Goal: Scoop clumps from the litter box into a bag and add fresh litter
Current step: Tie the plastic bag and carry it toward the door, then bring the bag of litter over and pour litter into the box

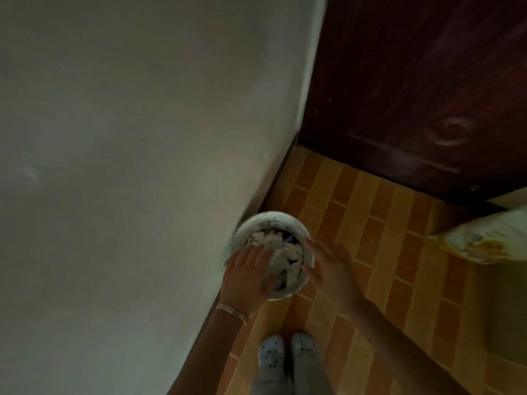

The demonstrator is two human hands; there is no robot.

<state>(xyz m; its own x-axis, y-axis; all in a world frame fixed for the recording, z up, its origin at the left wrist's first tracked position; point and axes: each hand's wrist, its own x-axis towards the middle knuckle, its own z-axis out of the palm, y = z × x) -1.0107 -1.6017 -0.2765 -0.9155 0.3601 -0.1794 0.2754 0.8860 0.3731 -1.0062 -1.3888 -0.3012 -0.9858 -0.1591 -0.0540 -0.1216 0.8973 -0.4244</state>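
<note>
I look down from my head camera on a dim corner where a pale wall point(142, 138) meets a dark wooden door point(413, 81). A round white bucket point(273, 216) stands on the brick-patterned floor point(370, 223), right against the wall. It is filled with crumpled white material point(285, 243); blur stops me telling whether that is bags or paper.

My left hand point(245, 276), with a thin bracelet point(232, 312) at the wrist, lies over the near-left rim, fingers spread and fairly straight on the crumpled heap, holding nothing I can make out. My right hand point(330, 265) is at the right rim. I cannot tell whether it clasps the rim or only touches it.

A white and yellow bag point(482, 238) lies on the floor at the far right, well apart from the bucket. No litter box or scoop is in view.

I judge the risks as these: the bucket could tip if I tug its contents one-handed, loose material could spill onto the floor by my pale clogs point(285, 352), and the poor light could make me misjudge my grip.
</note>
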